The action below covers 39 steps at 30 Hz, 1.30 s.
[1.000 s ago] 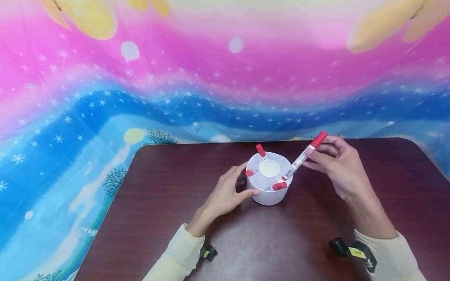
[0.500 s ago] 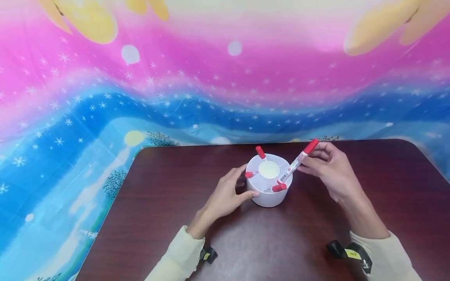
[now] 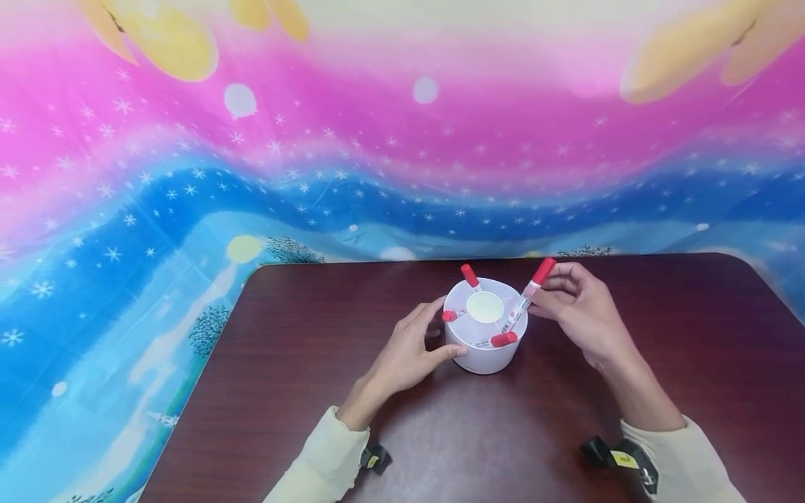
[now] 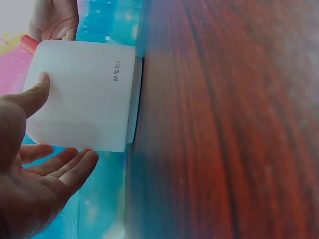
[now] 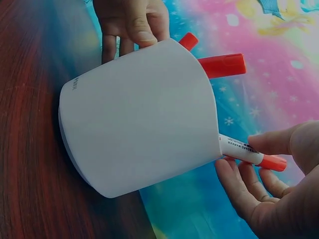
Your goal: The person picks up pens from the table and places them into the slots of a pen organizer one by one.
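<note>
A round white desktop pen holder (image 3: pixel 483 360) stands on the table with a pale disc in the middle of its divided top. My left hand (image 3: pixel 407 348) holds it from the left, thumb on the front wall and fingers round the side, as the left wrist view of the holder (image 4: pixel 84 99) also shows. My right hand (image 3: pixel 588 316) pinches a red-capped whiteboard marker (image 5: pixel 239 148) between thumb and fingers. Its lower end is inside the holder's right compartment, hidden by the wall in the right wrist view. Other red-capped markers (image 3: pixel 469 275) lean in the remaining compartments.
The dark wood-grain table (image 3: pixel 283 314) reaches back to a hanging cloth (image 3: pixel 377 126) printed in pink and blue with snowflakes. Black wrist straps with cameras (image 3: pixel 619 457) sit at both sleeves.
My right hand has moved left and down, lowering its marker from above the rim into the right compartment. The marker stands steeper now. My left hand keeps its place on the holder.
</note>
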Available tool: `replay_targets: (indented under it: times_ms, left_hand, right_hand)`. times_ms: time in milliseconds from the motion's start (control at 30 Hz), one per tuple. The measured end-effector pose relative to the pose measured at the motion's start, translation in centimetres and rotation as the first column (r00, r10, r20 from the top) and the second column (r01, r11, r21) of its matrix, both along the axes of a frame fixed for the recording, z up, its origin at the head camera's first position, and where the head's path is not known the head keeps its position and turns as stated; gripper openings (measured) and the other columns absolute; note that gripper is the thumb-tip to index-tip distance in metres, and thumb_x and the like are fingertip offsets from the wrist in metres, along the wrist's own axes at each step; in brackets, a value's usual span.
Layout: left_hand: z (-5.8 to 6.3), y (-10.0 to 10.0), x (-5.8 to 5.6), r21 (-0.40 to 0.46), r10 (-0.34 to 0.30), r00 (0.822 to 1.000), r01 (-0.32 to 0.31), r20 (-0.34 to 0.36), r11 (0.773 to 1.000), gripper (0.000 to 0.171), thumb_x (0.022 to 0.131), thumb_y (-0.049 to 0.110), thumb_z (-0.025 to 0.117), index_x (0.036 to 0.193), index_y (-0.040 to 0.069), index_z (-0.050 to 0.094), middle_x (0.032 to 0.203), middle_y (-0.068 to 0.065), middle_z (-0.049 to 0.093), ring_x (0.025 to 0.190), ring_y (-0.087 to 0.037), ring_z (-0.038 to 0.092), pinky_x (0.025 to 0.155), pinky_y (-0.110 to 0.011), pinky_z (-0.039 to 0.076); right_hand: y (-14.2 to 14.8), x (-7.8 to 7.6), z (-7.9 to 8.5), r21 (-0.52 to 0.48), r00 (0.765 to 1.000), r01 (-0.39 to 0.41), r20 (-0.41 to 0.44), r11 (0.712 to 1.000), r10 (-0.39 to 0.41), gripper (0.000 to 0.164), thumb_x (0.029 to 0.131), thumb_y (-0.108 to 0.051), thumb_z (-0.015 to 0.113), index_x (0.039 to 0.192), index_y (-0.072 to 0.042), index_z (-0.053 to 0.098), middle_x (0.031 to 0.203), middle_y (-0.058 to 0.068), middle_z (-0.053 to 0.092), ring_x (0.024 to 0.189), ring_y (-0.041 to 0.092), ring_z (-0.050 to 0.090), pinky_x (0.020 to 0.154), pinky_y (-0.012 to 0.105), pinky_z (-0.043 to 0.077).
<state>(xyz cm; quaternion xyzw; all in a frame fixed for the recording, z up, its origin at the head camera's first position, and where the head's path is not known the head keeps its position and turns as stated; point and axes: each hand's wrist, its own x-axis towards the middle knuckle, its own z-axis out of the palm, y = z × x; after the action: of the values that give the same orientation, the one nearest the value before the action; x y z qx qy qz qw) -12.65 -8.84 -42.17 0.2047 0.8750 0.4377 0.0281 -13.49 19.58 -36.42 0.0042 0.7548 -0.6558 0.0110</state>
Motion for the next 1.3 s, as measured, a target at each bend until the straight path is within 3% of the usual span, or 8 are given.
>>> replay_targets:
  times_ms: [233, 433, 567, 800, 1300]
  left_hand:
    - [0.1, 0.0, 0.0, -0.008, 0.002, 1.0, -0.002, 0.002, 1.0, 0.091, 0.09, 0.036, 0.089, 0.165, 0.018, 0.042, 0.142, -0.004, 0.063, 0.126, -0.018, 0.069, 0.107, -0.032, 0.061]
    - [0.1, 0.1, 0.0, -0.01, 0.005, 1.0, -0.005, 0.006, 1.0, 0.09, 0.09, 0.036, 0.089, 0.165, 0.018, 0.042, 0.141, -0.004, 0.063, 0.126, -0.018, 0.069, 0.107, -0.033, 0.061]
    - [0.1, 0.1, 0.0, -0.008, 0.005, 1.0, -0.005, 0.009, 1.0, 0.09, 0.09, 0.036, 0.089, 0.165, 0.018, 0.042, 0.142, -0.004, 0.063, 0.127, -0.02, 0.07, 0.107, -0.036, 0.061]
    - [0.0, 0.1, -0.1, 0.0, 0.005, 1.0, -0.005, 0.023, 1.0, 0.091, 0.089, 0.037, 0.09, 0.165, 0.018, 0.042, 0.142, -0.005, 0.062, 0.127, -0.023, 0.069, 0.107, -0.041, 0.061]
    - [0.0, -0.2, -0.3, -0.02, 0.025, 1.0, -0.025, -0.008, 0.999, 0.09, 0.088, 0.037, 0.091, 0.163, 0.017, 0.046, 0.135, -0.005, 0.065, 0.122, -0.022, 0.07, 0.104, -0.04, 0.063]
  right_hand:
    - [0.0, 0.0, -0.1, 0.041, 1.0, -0.002, -0.006, 0.999, 0.002, 0.044, 0.102, -0.011, 0.075, 0.135, -0.001, 0.049, 0.108, -0.003, 0.065, 0.092, 0.0, 0.076, 0.083, 0.025, 0.067]
    - [0.3, 0.1, 0.4, 0.136, 0.999, 0.023, -0.034, 0.99, -0.019, 0.05, 0.104, -0.025, 0.074, 0.142, -0.001, 0.051, 0.111, -0.006, 0.067, 0.094, -0.003, 0.075, 0.085, 0.019, 0.064]
    - [0.8, 0.2, 0.8, 0.156, 0.997, 0.06, -0.053, 0.986, -0.053, 0.048, 0.105, -0.031, 0.072, 0.142, -0.006, 0.054, 0.11, -0.01, 0.069, 0.094, -0.004, 0.075, 0.085, 0.015, 0.063]
    - [1.4, 0.2, 1.1, 0.133, 0.994, 0.092, -0.064, 0.987, -0.084, 0.033, 0.105, -0.029, 0.072, 0.133, -0.019, 0.058, 0.105, -0.017, 0.069, 0.093, -0.004, 0.075, 0.083, 0.013, 0.062]
    - [1.9, 0.2, 1.4, 0.154, 0.993, 0.101, -0.074, 0.983, -0.091, 0.037, 0.106, -0.036, 0.068, 0.137, -0.017, 0.058, 0.109, -0.016, 0.069, 0.095, -0.005, 0.074, 0.085, 0.011, 0.061]
